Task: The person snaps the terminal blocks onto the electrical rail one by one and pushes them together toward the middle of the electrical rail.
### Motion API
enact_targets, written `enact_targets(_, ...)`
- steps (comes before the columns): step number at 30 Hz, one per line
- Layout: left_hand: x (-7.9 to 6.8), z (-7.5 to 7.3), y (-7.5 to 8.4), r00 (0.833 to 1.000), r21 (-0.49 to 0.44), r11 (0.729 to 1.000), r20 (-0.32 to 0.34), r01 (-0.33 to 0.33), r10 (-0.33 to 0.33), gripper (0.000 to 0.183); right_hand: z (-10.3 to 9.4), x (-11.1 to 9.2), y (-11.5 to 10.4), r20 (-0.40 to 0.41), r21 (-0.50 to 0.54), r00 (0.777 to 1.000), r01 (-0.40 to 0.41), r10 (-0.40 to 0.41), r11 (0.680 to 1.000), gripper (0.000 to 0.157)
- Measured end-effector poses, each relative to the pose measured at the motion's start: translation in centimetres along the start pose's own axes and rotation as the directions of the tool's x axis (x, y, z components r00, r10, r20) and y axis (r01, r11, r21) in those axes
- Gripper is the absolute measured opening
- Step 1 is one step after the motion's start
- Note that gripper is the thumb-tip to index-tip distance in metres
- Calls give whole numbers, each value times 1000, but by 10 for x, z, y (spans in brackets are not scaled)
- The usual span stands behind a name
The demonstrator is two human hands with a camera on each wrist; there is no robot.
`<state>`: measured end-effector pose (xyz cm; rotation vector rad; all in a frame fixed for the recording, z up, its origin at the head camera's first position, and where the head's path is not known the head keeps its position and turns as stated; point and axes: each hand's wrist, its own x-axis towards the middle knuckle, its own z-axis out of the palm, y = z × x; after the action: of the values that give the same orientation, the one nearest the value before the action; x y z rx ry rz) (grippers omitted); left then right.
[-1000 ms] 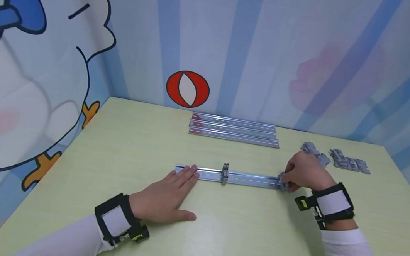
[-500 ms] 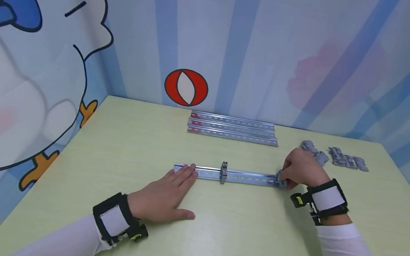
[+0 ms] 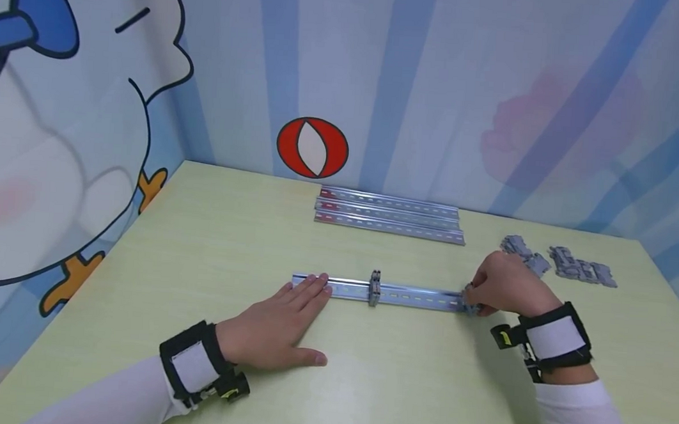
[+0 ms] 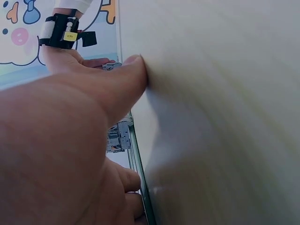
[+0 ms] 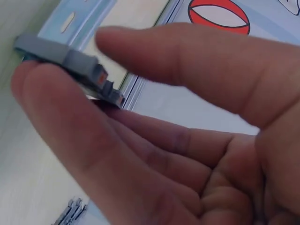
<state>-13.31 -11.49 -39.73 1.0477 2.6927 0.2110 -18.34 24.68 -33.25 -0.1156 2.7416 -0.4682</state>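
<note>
A slotted metal DIN rail (image 3: 416, 297) lies across the middle of the table. My left hand (image 3: 276, 327) rests flat with its fingers straight over the rail's left end. A grey terminal block (image 3: 374, 288) stands upright on the rail, right of those fingers. At the rail's right end my right hand (image 3: 505, 285) holds another grey terminal block (image 5: 61, 54) between thumb and curled index finger. In the head view the fingers hide most of this block. The right wrist view shows it over the rail's end, with the index finger against its underside.
Three more DIN rails (image 3: 391, 216) with red marks on their left ends lie side by side near the back wall. Two clusters of loose grey blocks, a left group (image 3: 524, 254) and a right group (image 3: 581, 268), lie beyond my right hand.
The head view shifts slightly. My left hand stays flat on the rail, and my right hand stays at its right end with the terminal block.
</note>
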Motion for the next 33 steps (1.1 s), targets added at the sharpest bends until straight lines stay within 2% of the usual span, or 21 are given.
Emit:
enact_targets(16,1,-1,0,1000,3,1000,8,2,-2,101,-3,2,15,46,157,999,6,-14,988,36)
enact_targets(24,0,0,0,1000,0,1000,1,6,-6,101,0,6,14,40,204,999,-13,5,979,31)
enact_targets(33,0,-2,1,1000,-8,1000,1,4,-4,100,8,11,9,37,330,999,22,-36,944,28)
